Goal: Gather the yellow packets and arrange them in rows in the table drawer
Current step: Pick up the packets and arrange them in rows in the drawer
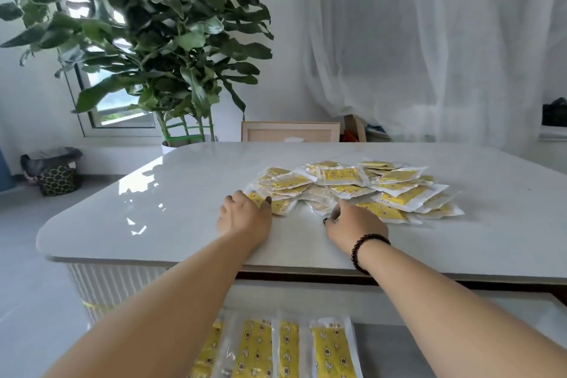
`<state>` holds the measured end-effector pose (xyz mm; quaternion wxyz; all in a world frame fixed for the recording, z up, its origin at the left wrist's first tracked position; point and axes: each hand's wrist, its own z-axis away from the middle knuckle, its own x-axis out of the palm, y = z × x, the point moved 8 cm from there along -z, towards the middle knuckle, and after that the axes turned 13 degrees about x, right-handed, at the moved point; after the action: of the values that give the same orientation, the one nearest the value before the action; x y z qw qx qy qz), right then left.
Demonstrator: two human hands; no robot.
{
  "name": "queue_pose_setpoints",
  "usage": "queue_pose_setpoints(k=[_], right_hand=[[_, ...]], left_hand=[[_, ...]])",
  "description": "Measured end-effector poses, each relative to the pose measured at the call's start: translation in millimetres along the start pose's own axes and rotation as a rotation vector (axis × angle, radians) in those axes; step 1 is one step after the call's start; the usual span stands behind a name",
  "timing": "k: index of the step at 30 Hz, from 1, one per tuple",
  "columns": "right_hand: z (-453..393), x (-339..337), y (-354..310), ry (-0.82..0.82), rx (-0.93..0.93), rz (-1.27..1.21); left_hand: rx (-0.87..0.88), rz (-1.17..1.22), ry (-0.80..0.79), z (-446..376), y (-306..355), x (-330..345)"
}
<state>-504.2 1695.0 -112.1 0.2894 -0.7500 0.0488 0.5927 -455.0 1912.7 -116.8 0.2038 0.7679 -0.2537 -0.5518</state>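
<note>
- We see the left hand (245, 215) at the near left edge of the pile of yellow packets (356, 187), its fingers curled over the nearest packet (276, 204) with the thumb lying on top of it.
- The right hand (356, 222) reaches into the near middle of the pile; its fingers bend down onto the packets, but we cannot tell whether they pinch one.
- We cannot count the pile exactly: the packets overlap, a few dozen at a guess, all on the white table (184, 193).
- In the open drawer (460, 316) below the table edge we count four packets in a row (276, 347), side by side, lengthwise.
- A beaded bracelet (365, 250) circles the right wrist.
- One potted plant (153, 40) stands beyond the table.
</note>
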Motion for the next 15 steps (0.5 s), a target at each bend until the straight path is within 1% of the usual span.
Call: queue_pose_setpoints(k=[2,4,6,8,15], right_hand=[[-10.5,5.1,-13.6,0.065,-0.045,0.025],[-16.7,11.6,-31.8,0.080,-0.132,0.017],[-21.3,18.4,-49.0,0.070,-0.230,-0.011],[-22.7,20.3,-57.3,0.051,-0.276,-0.054],[-18.8,11.9,-47.9,0.080,-0.209,-0.162]], left_hand=[[-0.054,0.003,0.035,-18.7,-7.7,2.6],[-0.068,0.039,0.034,-36.1,-14.1,6.0],[-0.059,0.151,0.055,-47.3,-17.9,9.6],[-0.029,0.266,0.101,-51.3,-17.0,9.1],[0.140,0.626,0.175,-40.4,0.2,4.4]])
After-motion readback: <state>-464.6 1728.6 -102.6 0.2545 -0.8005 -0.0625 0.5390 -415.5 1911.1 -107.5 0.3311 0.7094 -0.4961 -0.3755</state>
